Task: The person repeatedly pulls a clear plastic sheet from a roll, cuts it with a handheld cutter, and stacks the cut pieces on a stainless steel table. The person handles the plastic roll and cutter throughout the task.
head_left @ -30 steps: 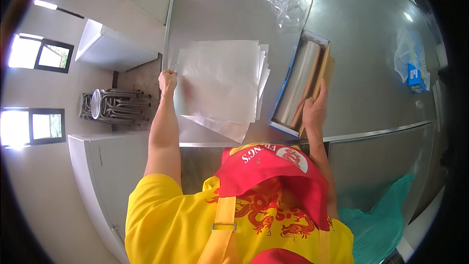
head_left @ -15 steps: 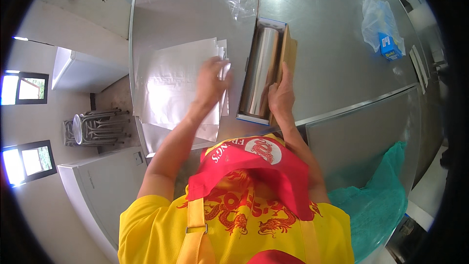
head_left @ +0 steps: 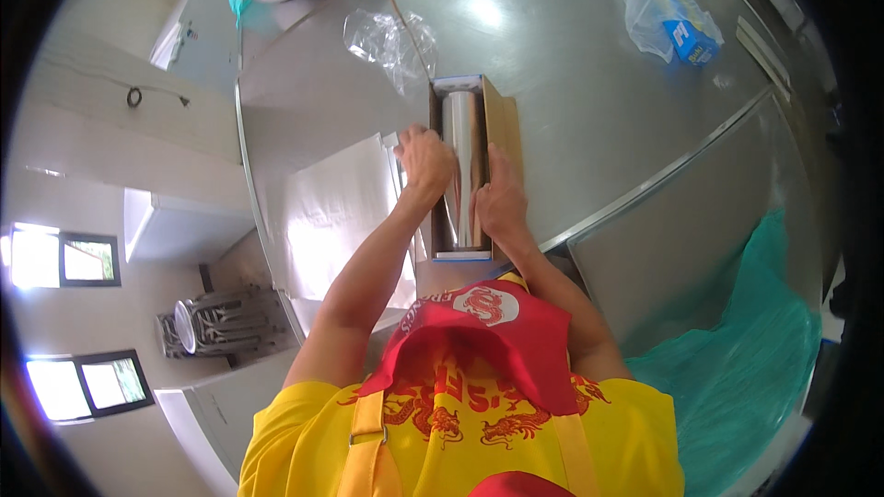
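The left hand (head_left: 427, 164) has shifted from over the sheets (head_left: 336, 207) to the box (head_left: 460, 257), grip unclear; the right hand (head_left: 501, 204) clasps its side wall, likely steadying it.

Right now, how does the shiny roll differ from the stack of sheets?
The shiny roll is a long, narrow cylinder, while the stack of sheets is flat and much wider. The roll sits inside an open long box; the sheets lie to its left on the steel table. The roll looks like one smooth piece, whereas the sheets show several uneven edges. Both are silvery and reflect light.
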`<state>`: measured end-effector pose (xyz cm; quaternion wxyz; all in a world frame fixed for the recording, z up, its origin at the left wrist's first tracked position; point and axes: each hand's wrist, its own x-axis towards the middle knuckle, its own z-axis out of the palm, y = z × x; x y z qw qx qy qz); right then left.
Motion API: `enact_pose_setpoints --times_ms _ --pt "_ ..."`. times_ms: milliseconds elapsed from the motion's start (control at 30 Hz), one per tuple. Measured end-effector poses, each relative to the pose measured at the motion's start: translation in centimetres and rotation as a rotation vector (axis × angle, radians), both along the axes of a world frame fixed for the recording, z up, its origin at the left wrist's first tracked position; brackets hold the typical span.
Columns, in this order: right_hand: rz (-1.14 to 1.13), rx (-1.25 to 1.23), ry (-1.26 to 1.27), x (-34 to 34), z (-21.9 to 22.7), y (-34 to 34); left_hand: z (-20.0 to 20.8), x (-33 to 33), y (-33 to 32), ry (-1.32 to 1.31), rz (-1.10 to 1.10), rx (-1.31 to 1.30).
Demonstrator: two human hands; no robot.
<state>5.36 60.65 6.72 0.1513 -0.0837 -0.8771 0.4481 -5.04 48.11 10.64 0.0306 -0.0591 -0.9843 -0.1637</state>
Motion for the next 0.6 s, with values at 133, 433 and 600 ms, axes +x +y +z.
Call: enact_pose_setpoints --times_ms 133,433,600 --pt "0.0 -0.022 -0.012 0.5 0.1 -0.2 1.8 -1.3 -5.4 0.098 0.035 0.286" --pt "-0.019 -0.087 -0.089 0.8 1.1 0.0 19.5 -2.4 -15.4 0.042 0.079 0.816" --pt "-0.026 -0.055 -0.037 0.7 0.6 -0.1 24.6 -2.3 -18.7 -0.015 0.094 0.853"
